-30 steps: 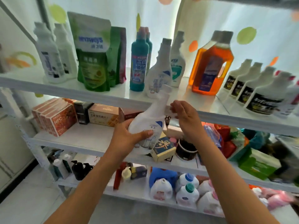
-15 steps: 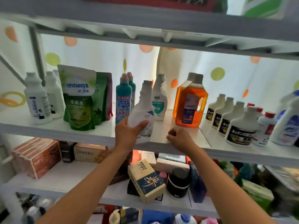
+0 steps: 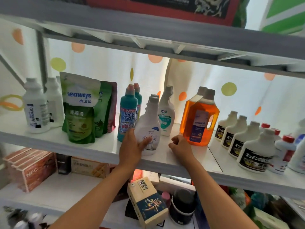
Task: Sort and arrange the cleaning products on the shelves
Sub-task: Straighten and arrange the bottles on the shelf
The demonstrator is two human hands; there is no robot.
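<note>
- Since a second ago the white spray bottle (image 3: 148,129) has gone up from in front of the lower shelves and now stands on the white shelf (image 3: 99,146), near its front edge.
- Left hand (image 3: 133,146) holds the bottle low on its body: the palm is against the left side and the fingers curl across the front label.
- Bottle lies directly right of and behind that hand, touching it; its base rests on the shelf board.
- Long axis runs near vertical, leaning slightly; the grey-capped neck points up, the printed label faces the viewer.
- Teal bottle (image 3: 127,116) stands just beside it on the left; a second white spray bottle (image 3: 167,113) stands close behind on the right.
- Right hand (image 3: 179,143) rests on the shelf to the right of the bottle, apart from it, fingers loosely curled and holding nothing.
- Orange jug (image 3: 200,118) stands just behind the right hand.
</note>
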